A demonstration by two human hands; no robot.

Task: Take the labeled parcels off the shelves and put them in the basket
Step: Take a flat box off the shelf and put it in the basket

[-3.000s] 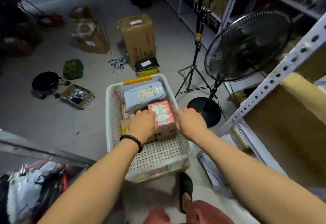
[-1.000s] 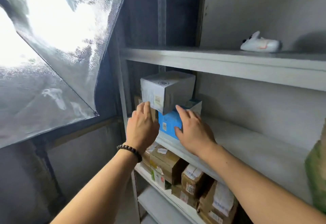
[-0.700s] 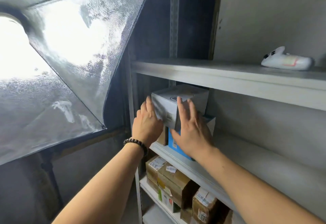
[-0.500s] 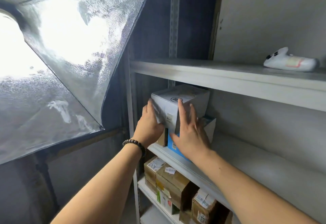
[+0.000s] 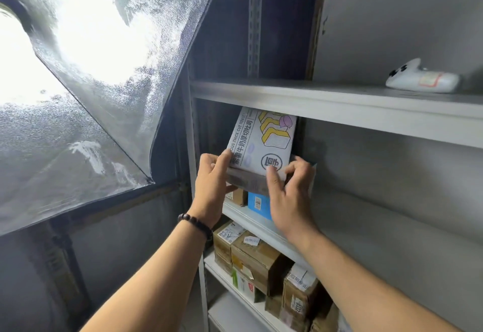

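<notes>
Both bare forearms reach up and forward from the bottom edge of the view, side by side and nearly parallel. The left hand (image 5: 211,185) is raised with its back to the camera. Its thumb lies on the front of the white box (image 5: 264,143) and its fingers are hidden round the box's left side. A dark bead bracelet (image 5: 196,226) circles the left wrist. The right hand (image 5: 290,197) grips the box's lower right corner, thumb on the front edge, fingers curled round it.
</notes>
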